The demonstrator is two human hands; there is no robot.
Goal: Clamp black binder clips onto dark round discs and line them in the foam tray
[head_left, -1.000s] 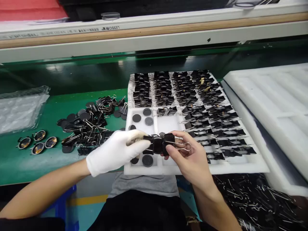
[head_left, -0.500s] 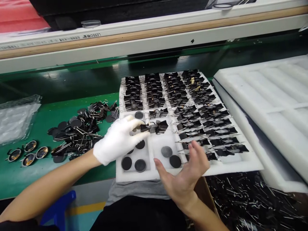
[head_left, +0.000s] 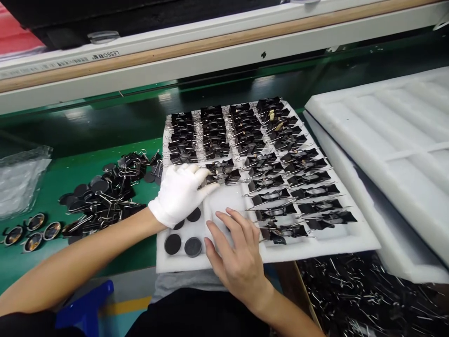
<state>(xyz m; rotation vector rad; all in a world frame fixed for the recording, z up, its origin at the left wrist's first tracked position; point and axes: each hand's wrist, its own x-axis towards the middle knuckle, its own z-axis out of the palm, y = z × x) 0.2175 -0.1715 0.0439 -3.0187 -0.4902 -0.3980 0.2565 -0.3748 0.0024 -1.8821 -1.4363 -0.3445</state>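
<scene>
My left hand (head_left: 185,192), in a white glove, reaches over the left side of the white foam tray (head_left: 245,255). Its thumb and fingers are closed on the left end of a black binder clip assembly (head_left: 228,177), which lies in the second column just below another. My bare right hand (head_left: 236,248) is spread palm down over the tray's near part, fingers apart and holding nothing I can see. Several dark round discs (head_left: 192,246) lie in the near left compartment. Rows of clipped discs (head_left: 245,133) fill the far columns.
Loose binder clips and discs (head_left: 108,192) are heaped on the green table at left, beside several ring-shaped pieces with amber faces (head_left: 34,242) and clear plastic trays (head_left: 21,180). Stacked white foam trays (head_left: 386,126) stand at right. Below them a box holds many binder clips (head_left: 368,295).
My left hand has moved the clip assembly away from me, against the one above it. My right hand has moved left and turned palm down, covering where two discs lay.
</scene>
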